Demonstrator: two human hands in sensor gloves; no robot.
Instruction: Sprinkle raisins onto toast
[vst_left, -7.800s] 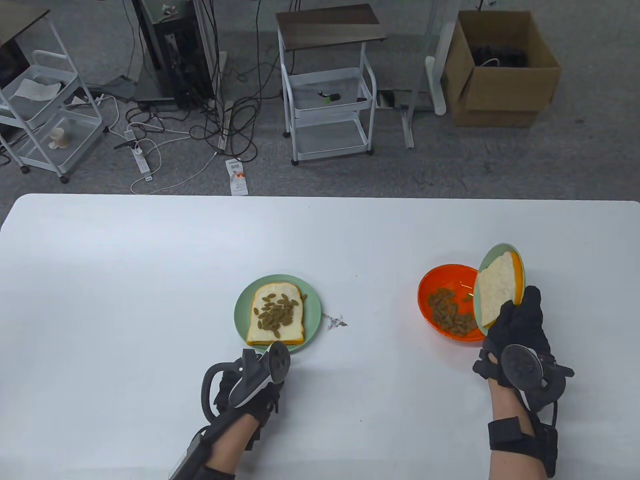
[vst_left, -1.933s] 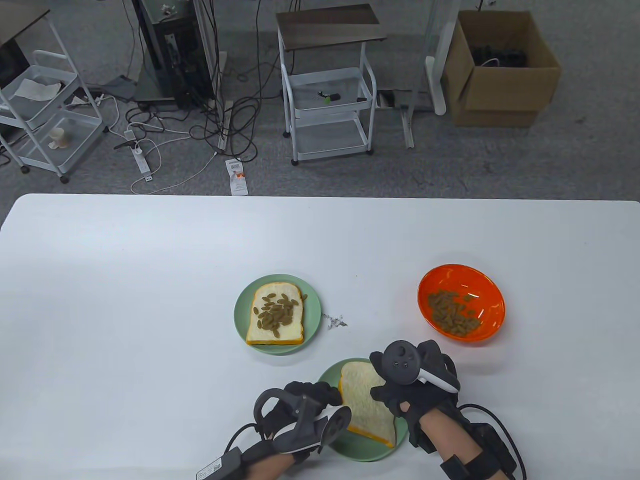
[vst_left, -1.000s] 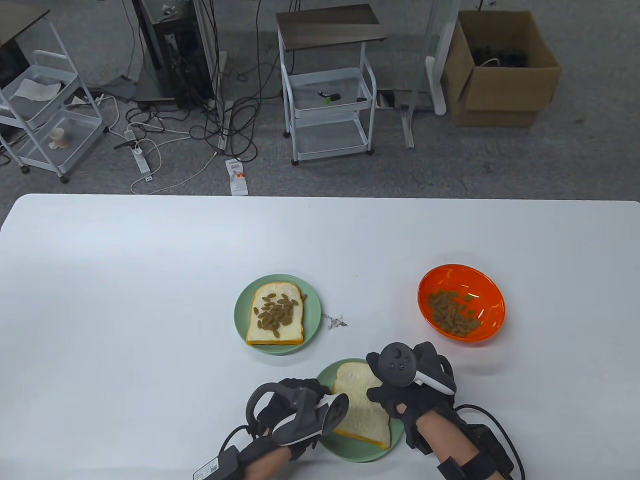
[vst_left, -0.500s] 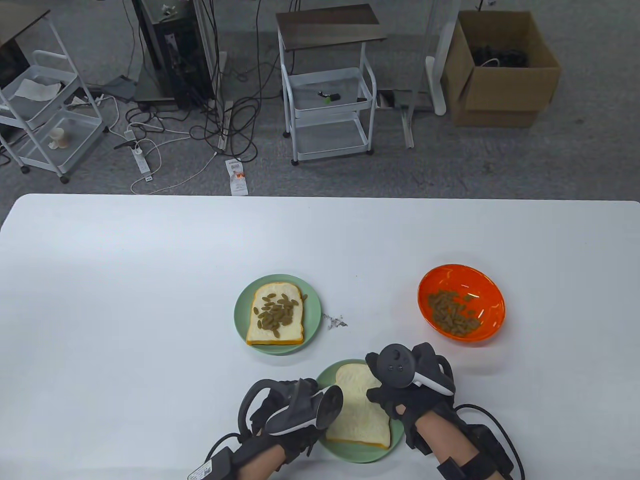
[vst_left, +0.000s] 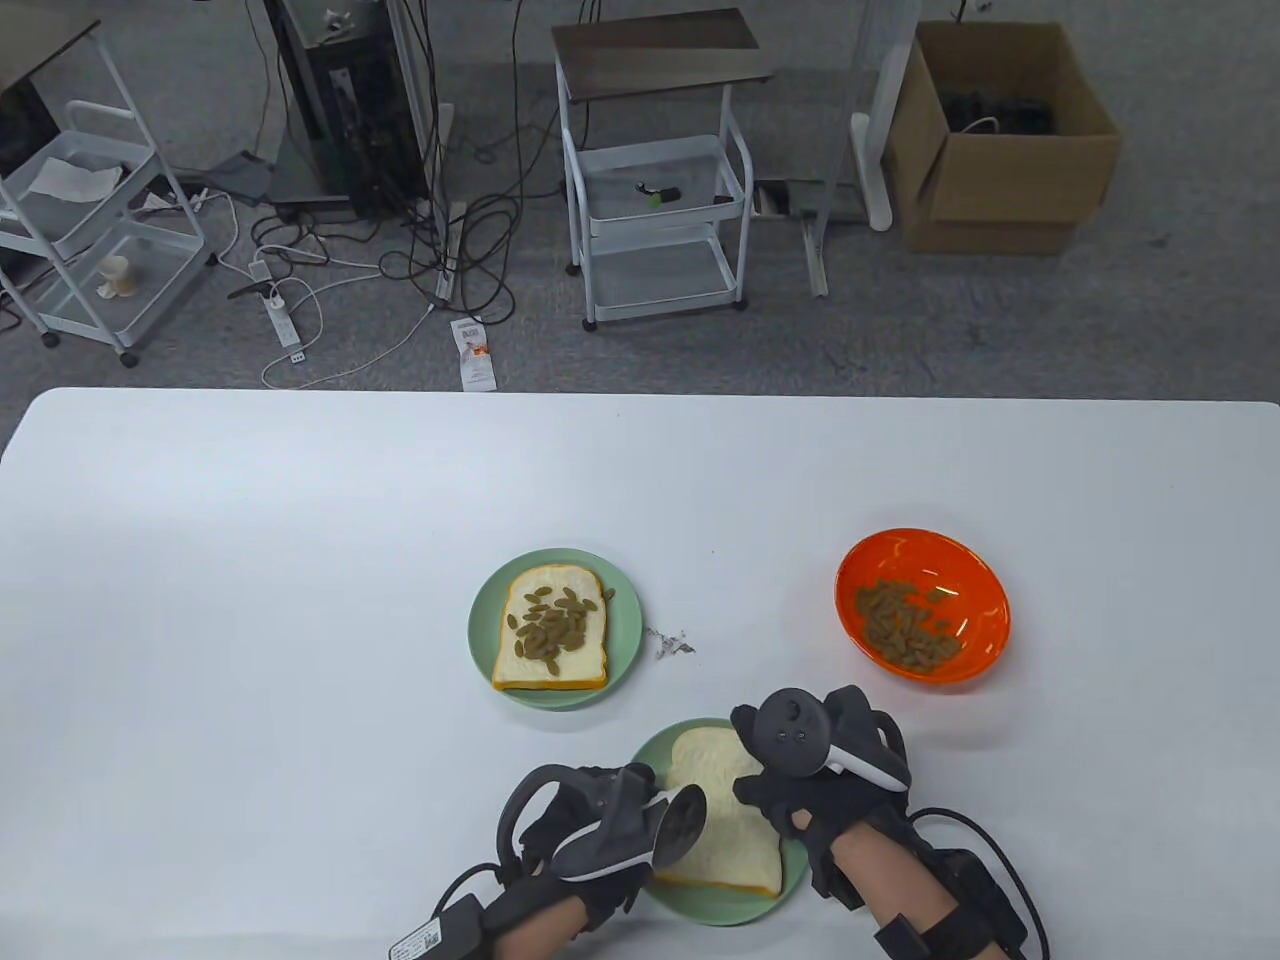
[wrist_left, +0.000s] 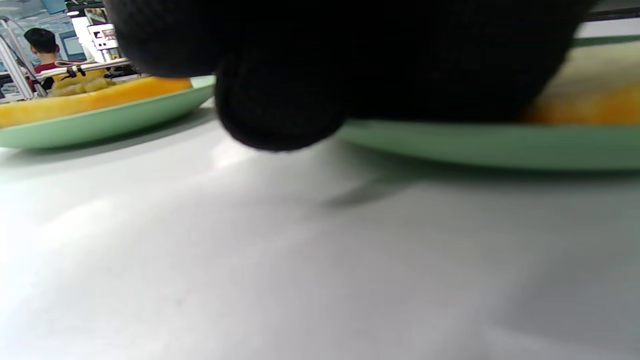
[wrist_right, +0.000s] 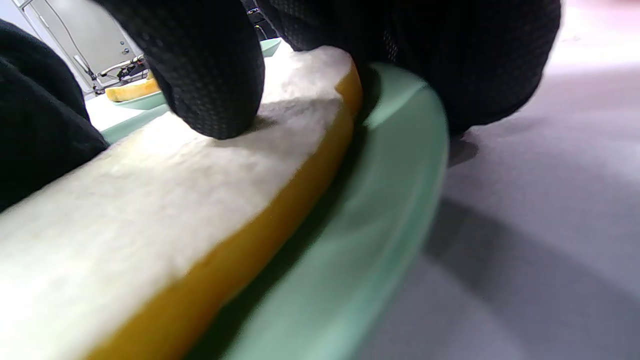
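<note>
A plain slice of toast (vst_left: 735, 850) lies on the near green plate (vst_left: 720, 905) at the table's front. My right hand (vst_left: 790, 800) holds this plate at its right rim; in the right wrist view one fingertip (wrist_right: 210, 75) presses on the toast (wrist_right: 150, 190) while other fingers sit outside the plate's rim (wrist_right: 350, 250). My left hand (vst_left: 625, 790) is at the plate's left rim, and its fingers (wrist_left: 280, 100) cover the rim (wrist_left: 500, 145) in the left wrist view. The orange bowl (vst_left: 922, 605) with raisins stands back right of the hands.
A second green plate (vst_left: 555, 628) with raisin-topped toast (vst_left: 550, 625) stands just behind the near plate and shows in the left wrist view (wrist_left: 100, 125). A small scrap (vst_left: 670, 643) lies between that plate and the bowl. The white table (vst_left: 250, 600) extends far to the left.
The right hand brought the plate with plain toast from beside the bowl to the front. In the last second the left hand shifted slightly at the rim and the toast turned a little.
</note>
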